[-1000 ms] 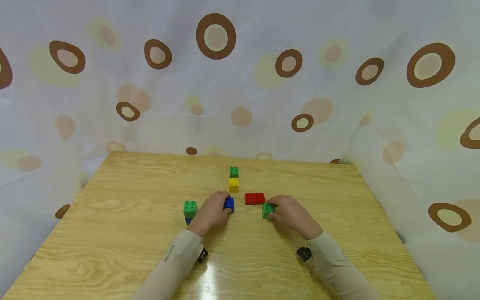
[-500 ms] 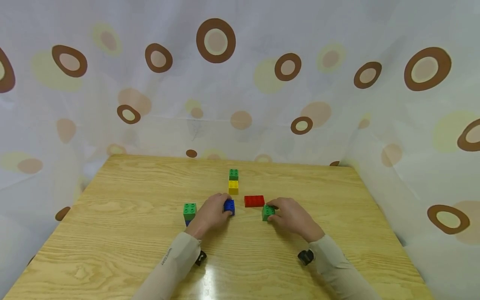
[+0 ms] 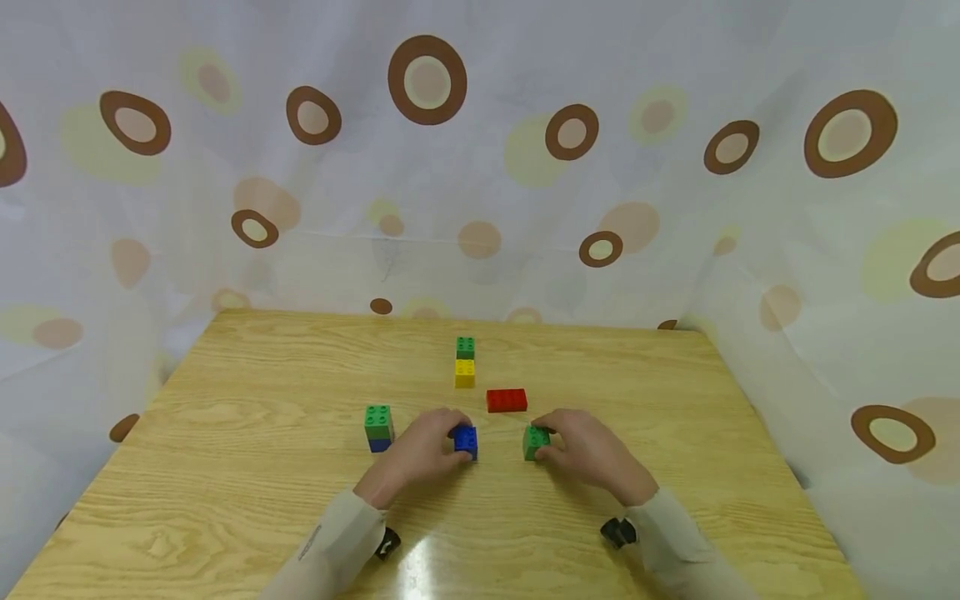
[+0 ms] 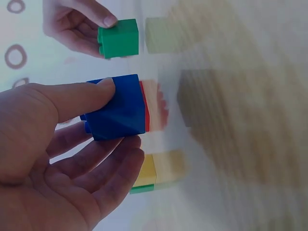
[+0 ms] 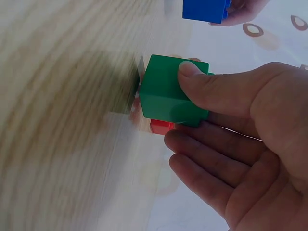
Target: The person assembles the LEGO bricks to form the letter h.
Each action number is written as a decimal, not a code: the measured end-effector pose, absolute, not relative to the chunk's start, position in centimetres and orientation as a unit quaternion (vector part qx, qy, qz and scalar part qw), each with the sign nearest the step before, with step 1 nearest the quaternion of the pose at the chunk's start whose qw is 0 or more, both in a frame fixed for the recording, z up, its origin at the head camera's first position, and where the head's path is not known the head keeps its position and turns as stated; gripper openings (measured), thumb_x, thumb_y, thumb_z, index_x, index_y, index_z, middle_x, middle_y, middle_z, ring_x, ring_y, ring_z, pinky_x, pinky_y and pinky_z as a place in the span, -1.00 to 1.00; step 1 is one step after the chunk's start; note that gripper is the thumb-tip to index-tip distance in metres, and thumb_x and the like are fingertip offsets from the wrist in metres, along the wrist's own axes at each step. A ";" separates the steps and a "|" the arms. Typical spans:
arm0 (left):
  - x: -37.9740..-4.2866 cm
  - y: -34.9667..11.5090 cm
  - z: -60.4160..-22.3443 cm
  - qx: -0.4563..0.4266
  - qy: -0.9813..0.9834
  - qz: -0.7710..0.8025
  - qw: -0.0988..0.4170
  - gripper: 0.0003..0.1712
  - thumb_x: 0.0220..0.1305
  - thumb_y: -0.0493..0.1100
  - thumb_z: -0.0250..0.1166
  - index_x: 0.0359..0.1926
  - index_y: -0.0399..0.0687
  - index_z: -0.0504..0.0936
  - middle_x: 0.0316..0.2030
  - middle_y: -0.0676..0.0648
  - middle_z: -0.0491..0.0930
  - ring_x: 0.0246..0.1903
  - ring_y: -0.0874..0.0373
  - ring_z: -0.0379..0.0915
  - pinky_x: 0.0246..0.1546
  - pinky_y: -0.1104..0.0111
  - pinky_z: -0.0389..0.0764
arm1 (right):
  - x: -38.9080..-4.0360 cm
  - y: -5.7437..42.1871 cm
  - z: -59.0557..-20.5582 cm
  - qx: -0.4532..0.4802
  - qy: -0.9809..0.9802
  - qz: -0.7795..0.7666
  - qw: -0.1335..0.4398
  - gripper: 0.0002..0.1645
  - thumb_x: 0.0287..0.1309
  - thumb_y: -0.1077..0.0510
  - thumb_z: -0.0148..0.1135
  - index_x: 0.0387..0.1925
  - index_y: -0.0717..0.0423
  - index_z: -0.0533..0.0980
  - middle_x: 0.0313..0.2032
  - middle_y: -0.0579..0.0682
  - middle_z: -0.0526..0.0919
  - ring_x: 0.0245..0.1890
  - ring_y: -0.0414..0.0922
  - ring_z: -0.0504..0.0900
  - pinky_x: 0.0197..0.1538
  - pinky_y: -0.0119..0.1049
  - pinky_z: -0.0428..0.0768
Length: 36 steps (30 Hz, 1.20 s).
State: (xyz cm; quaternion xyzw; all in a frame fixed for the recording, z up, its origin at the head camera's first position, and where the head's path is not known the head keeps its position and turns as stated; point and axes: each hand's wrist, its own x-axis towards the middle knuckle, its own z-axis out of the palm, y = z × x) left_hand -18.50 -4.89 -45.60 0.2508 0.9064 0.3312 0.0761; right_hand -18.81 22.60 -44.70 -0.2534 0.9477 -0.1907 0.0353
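Note:
My left hand (image 3: 423,450) pinches a blue toy brick (image 3: 466,441) between thumb and fingers, its studs facing up in the head view. My right hand (image 3: 588,450) pinches a green toy brick (image 3: 536,442) the same way, a short gap to the right of the blue one. In the left wrist view the blue brick (image 4: 118,108) seems slightly off the table, with its shadow apart from it. The green brick (image 5: 173,91) fills the middle of the right wrist view, likewise seemingly just raised. Beyond both hands lies a long red brick (image 3: 507,401).
A green brick stacked on a blue one (image 3: 378,427) stands just left of the left hand. Farther back, a yellow brick (image 3: 465,374) sits before another green brick (image 3: 465,347). The wooden table (image 3: 285,367) is bounded by a patterned curtain (image 3: 480,167).
Both hands have drawn back toward the person with their bricks, away from the red brick. The blue brick has also shifted a little to the right. The other bricks stay put.

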 end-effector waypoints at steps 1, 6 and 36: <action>-18.3 -4.9 -45.7 0.255 0.905 0.330 0.078 -0.58 0.28 -0.20 0.43 0.12 -0.21 0.59 0.01 -0.14 0.64 0.01 0.00 0.58 0.08 0.11 0.63 | -18.6 22.5 -44.7 -0.251 0.948 -0.190 0.040 -0.53 0.15 0.15 0.48 0.08 0.23 0.64 -0.04 0.04 0.75 -0.03 -0.02 0.71 0.04 -0.06 0.67; -17.3 -4.7 -46.4 0.274 0.899 0.331 0.088 -0.59 0.28 -0.17 0.44 0.10 -0.17 0.60 -0.01 -0.08 0.65 -0.04 0.08 0.58 0.04 0.20 0.62 | -17.7 22.1 -44.6 -0.243 0.950 -0.187 0.065 -0.52 0.17 0.13 0.48 0.10 0.22 0.63 -0.03 0.05 0.74 -0.02 -0.02 0.70 0.07 -0.05 0.66; -16.8 -4.1 -47.7 0.245 0.882 0.387 0.107 -0.63 0.17 -0.13 0.53 -0.01 -0.07 0.69 -0.09 0.03 0.68 -0.21 0.26 0.49 -0.15 0.42 0.55 | -16.9 22.3 -44.7 -0.263 0.945 -0.188 0.057 -0.53 0.14 0.14 0.49 0.07 0.23 0.64 -0.03 0.07 0.74 -0.05 -0.01 0.72 0.04 -0.03 0.67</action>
